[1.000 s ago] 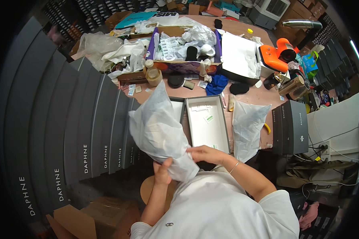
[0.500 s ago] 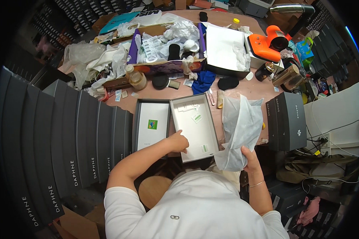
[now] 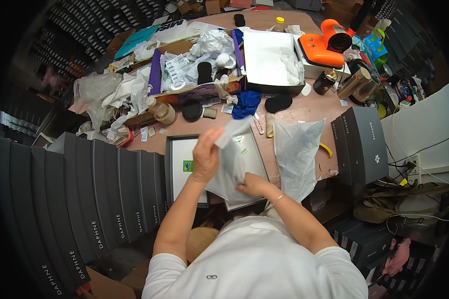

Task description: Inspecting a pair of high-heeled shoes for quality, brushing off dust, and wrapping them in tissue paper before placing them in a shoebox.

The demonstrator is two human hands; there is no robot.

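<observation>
beyond the open white-lined box (image 3: 254,158), a cluttered pinkish tabletop (image 3: 312,112) spreads back; left of the box stand dark grey cartons (image 3: 85,199), then a shallow tray (image 3: 183,185); over the box hangs a white bag (image 3: 227,172), its upper edge in the left hand's (image 3: 206,154) grip, its lower right side gathered by the right hand (image 3: 256,185); it looks light, limp, probably slippery, contents unclear, so bunched edges should hold best; right of the box lies another bag (image 3: 298,157)
</observation>
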